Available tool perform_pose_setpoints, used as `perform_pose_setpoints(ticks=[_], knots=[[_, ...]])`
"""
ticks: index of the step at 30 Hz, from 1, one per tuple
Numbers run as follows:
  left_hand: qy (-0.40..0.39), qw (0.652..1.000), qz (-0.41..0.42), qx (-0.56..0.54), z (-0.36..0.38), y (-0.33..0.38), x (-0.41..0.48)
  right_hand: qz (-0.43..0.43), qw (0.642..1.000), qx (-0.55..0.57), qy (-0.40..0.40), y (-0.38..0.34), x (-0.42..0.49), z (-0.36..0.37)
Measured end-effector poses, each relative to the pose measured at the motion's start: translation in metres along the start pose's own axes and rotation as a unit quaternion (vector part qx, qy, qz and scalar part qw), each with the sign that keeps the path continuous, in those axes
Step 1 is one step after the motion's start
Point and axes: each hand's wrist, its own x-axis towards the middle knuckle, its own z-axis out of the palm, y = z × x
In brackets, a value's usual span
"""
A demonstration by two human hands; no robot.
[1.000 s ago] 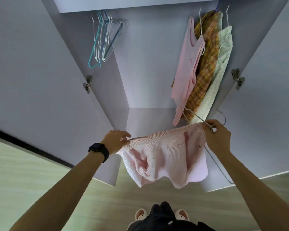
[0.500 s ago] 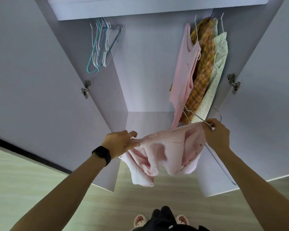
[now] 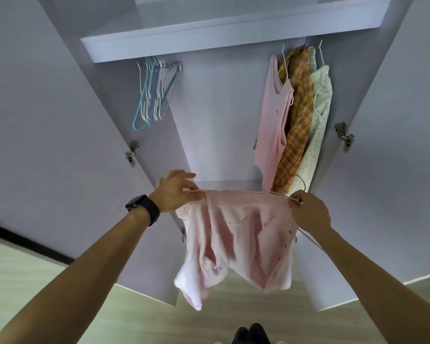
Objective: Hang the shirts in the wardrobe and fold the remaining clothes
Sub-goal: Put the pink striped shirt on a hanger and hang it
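A pink striped shirt (image 3: pixel 236 234) hangs between my two hands in front of the open wardrobe (image 3: pixel 221 125). My left hand (image 3: pixel 175 191) pinches its top edge at the left. My right hand (image 3: pixel 308 212) grips the shirt's right corner together with a grey wire hanger (image 3: pixel 282 196), whose hook pokes up behind my hand and whose lower bar runs down past my wrist. Most of the hanger is hidden by the cloth.
On the rail at right hang a pink top (image 3: pixel 273 120), a yellow plaid shirt (image 3: pixel 296 125) and a pale floral garment (image 3: pixel 317 125). Several bare hangers (image 3: pixel 154 93) hang at left. Both wardrobe doors (image 3: pixel 47 120) stand open. A shelf (image 3: pixel 209 38) lies above the rail.
The shirt has been stretched out flatter between my hands and now hangs lower and longer. My left hand moved left, away from the right. The view tilted upward.
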Motion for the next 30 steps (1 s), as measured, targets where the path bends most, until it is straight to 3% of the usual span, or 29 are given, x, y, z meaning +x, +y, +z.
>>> perform_pose_setpoints(ticks=[2,9,14,27,30], knots=[[0.023,0.997,0.03,0.072,-0.013,0.006,0.006,-0.003,1.0,-0.002,-0.013,-0.009,-0.004,-0.001],[-0.043,0.998,-0.034,0.024,-0.034,0.023,0.027,-0.043,0.99,0.132,0.01,-0.046,-0.03,-0.03],[-0.075,0.99,-0.081,-0.088,-0.028,0.015,0.036,-0.077,0.981,0.177,-0.002,-0.046,-0.044,-0.049],[0.045,0.958,-0.127,-0.252,-0.025,0.026,0.042,-0.105,0.962,0.24,0.076,-0.051,-0.055,-0.046],[0.032,0.944,-0.159,-0.289,-0.038,0.02,0.039,-0.128,0.961,0.239,0.057,-0.053,-0.054,-0.049]])
